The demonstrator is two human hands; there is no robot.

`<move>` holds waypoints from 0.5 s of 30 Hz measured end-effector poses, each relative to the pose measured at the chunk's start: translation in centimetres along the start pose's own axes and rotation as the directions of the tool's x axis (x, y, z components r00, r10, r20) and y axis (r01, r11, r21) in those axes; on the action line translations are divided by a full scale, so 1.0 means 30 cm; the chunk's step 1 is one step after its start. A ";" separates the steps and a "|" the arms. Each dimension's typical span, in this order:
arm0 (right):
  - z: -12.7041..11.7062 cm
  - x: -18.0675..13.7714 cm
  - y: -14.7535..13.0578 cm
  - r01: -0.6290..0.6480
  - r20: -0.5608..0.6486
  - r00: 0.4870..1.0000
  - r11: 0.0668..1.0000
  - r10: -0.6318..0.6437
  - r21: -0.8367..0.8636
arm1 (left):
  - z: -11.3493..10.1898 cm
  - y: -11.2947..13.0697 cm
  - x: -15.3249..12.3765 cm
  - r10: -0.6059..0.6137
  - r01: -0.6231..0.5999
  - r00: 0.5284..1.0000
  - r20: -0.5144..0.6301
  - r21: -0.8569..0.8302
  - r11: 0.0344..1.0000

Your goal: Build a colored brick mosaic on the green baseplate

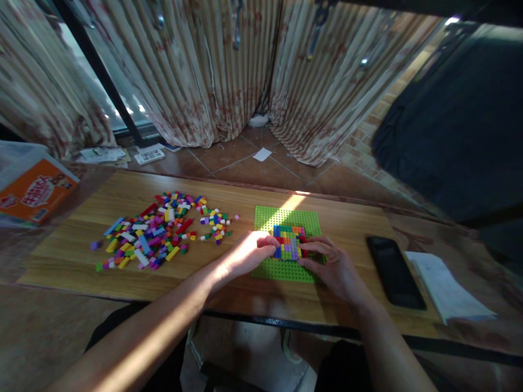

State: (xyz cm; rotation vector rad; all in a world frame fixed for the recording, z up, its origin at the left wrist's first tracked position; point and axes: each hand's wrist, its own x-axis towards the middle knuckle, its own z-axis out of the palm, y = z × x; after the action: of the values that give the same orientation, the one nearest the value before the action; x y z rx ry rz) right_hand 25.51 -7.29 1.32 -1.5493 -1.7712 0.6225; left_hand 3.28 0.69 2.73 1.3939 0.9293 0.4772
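A low block of multicoloured toy bricks [289, 245] sits on a green studded baseplate [261, 218]. My left hand [255, 250] is at the block's left side, its thumb and fingertips closed against the blue edge. On the opposite side, the thumb and fingers of my right hand [333, 267] are bent around the block's right edge. Both hands grip the block from its two sides. Any single loose brick under the fingertips is too small or hidden to make out. Sunlight falls across my left wrist and part of the baseplate.
A wide pile of loose toy bricks [151, 234] lies on the left of the wooden table [212, 272]. To the right are a black phone [396, 272] and white paper [447, 286]. An orange-labelled plastic box [36, 188] stands at far left. Curtains [229, 81] hang behind.
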 end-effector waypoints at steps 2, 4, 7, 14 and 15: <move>-0.010 0.004 -0.005 0.006 0.013 1.000 1.000 -0.006 -0.010 | -0.002 -0.004 0.001 0.005 -0.005 1.000 -0.003 0.009 1.000; -0.024 0.011 -0.012 0.016 0.012 1.000 1.000 -0.016 -0.010 | -0.005 -0.011 0.003 0.036 -0.036 0.999 0.001 0.009 0.999; -0.042 0.024 -0.017 -0.033 -0.055 0.998 0.999 0.033 0.010 | -0.009 -0.022 0.005 0.068 -0.069 0.997 -0.021 -0.029 0.997; -0.016 0.051 0.043 -0.265 -0.164 0.952 0.964 0.260 -0.013 | -0.013 -0.030 0.005 0.059 -0.054 0.996 -0.062 0.066 0.996; -0.006 0.053 0.050 -0.275 -0.133 0.954 0.961 0.269 -0.031 | -0.014 -0.032 0.006 0.069 -0.065 0.997 -0.043 0.087 0.994</move>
State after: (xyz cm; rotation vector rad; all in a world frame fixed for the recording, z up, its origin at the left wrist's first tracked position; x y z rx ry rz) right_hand 26.53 -5.48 0.61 -1.8438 -1.5011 0.5990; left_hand 2.85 0.92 1.80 1.5004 0.9519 0.5274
